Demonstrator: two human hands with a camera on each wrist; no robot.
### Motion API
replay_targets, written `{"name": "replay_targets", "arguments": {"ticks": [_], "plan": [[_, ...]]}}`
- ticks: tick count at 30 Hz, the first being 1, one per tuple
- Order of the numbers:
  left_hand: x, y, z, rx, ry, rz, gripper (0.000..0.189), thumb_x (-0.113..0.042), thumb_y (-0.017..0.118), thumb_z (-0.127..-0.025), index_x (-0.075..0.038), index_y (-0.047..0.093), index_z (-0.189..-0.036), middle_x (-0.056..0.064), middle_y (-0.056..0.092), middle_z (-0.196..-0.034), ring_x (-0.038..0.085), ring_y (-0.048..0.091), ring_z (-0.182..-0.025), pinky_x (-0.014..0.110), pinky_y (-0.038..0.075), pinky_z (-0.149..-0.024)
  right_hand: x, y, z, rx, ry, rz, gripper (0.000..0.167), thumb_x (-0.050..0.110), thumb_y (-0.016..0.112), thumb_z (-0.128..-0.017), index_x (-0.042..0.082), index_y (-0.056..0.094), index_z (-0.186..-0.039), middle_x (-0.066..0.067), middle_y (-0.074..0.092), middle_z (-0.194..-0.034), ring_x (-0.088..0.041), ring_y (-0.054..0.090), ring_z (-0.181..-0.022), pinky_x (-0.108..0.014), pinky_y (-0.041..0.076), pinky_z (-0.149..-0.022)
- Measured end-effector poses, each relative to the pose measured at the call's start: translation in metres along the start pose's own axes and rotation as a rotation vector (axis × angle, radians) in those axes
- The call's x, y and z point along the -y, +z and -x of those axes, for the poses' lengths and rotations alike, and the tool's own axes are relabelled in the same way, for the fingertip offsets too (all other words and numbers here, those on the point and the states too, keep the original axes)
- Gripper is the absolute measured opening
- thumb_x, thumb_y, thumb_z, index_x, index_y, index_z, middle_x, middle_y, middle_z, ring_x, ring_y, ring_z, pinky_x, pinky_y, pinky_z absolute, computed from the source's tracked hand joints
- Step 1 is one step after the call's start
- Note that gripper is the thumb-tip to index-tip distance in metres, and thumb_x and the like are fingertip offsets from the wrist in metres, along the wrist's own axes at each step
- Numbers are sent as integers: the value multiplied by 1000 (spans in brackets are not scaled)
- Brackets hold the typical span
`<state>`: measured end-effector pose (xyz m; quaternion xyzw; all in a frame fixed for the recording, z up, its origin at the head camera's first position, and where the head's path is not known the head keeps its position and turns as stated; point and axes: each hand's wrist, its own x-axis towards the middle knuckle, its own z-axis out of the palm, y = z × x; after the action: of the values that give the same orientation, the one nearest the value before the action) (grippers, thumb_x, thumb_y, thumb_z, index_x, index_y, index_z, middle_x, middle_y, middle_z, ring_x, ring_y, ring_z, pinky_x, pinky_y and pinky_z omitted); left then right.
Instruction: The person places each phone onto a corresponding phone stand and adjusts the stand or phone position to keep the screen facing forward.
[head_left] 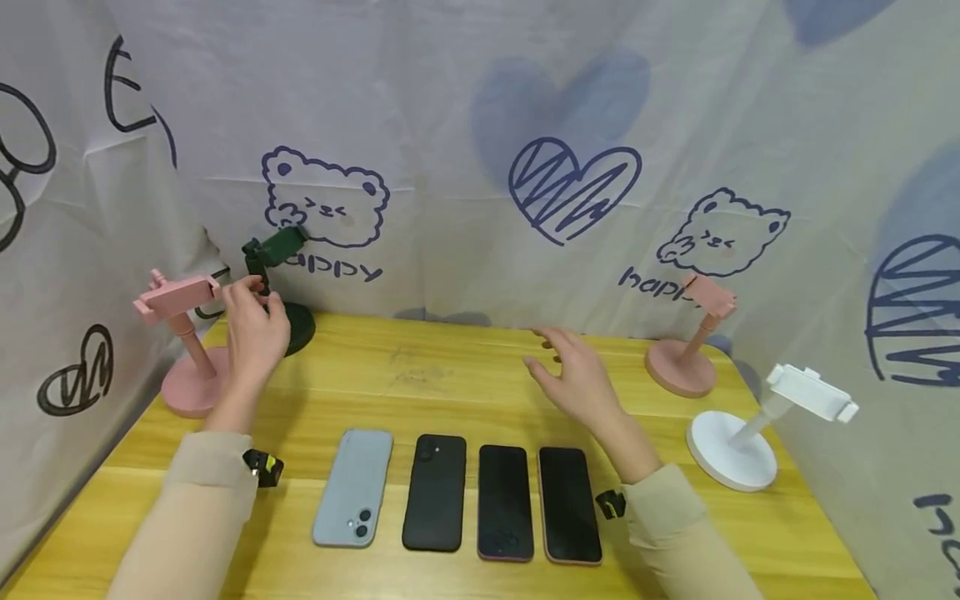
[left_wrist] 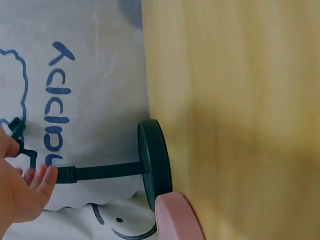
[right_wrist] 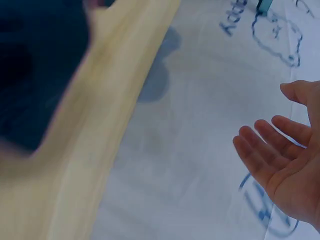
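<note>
My left hand (head_left: 257,329) is at the upper stem of a dark green phone stand (head_left: 301,328), near the back left of the table. In the left wrist view, the thumb and fingers of that hand (left_wrist: 25,195) are spread apart around the joint atop the stand's stem (left_wrist: 110,171); whether they touch it is unclear. My right hand (head_left: 581,379) hovers over the table's right half, holding nothing. Its loosely bent fingers show against the cloth in the right wrist view (right_wrist: 272,150).
Several phones lie in a row up front: light blue (head_left: 352,487), black (head_left: 435,492), and two dark-screened ones (head_left: 506,500) (head_left: 570,504). A pink stand (head_left: 197,379) stands left; another pink stand (head_left: 680,367) and a white stand (head_left: 731,450) stand right. Printed cloth hangs behind.
</note>
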<state>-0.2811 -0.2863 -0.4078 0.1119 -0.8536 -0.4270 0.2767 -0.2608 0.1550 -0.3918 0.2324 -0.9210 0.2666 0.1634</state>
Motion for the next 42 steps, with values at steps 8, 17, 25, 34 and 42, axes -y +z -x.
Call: {"name": "replay_targets", "arguments": {"ticks": [8,17,25,34,42], "plan": [[7,-3,-41,39,-166,-11,60,-28,33,-111,1,13,-159,31,16,-162,45,25,-148,56,25,-124,53,32,-37,195,-185,-61,33,18,71,-101,6,68,-132,-13,67,-128,-29,70,-107,-42,60,-88],[23,5,-64,25,-202,-45,56,-23,40,-110,3,21,-156,28,25,-155,45,30,-143,55,27,-123,109,81,-63,355,-253,-89,30,22,68,-103,10,70,-131,-6,69,-129,-21,70,-107,-32,59,-86],[38,6,-64,9,-201,-48,52,-26,41,-113,3,28,-154,27,32,-153,45,34,-141,55,28,-123,137,109,-93,256,-165,-276,27,18,67,-104,8,71,-129,-6,70,-123,-15,71,-102,-15,56,-80],[35,3,-59,62,-95,-60,48,-21,44,-112,9,36,-148,31,41,-143,47,42,-130,58,34,-114,149,119,-126,94,-104,-388,25,14,66,-104,3,71,-126,-10,72,-118,-21,71,-100,-20,58,-84],[26,16,-47,59,39,19,34,-6,52,-108,16,46,-133,33,47,-129,49,51,-122,56,43,-108,155,120,-141,24,-41,-477,29,14,66,-104,2,68,-129,-10,71,-116,-21,71,-101,-17,56,-84]]}}
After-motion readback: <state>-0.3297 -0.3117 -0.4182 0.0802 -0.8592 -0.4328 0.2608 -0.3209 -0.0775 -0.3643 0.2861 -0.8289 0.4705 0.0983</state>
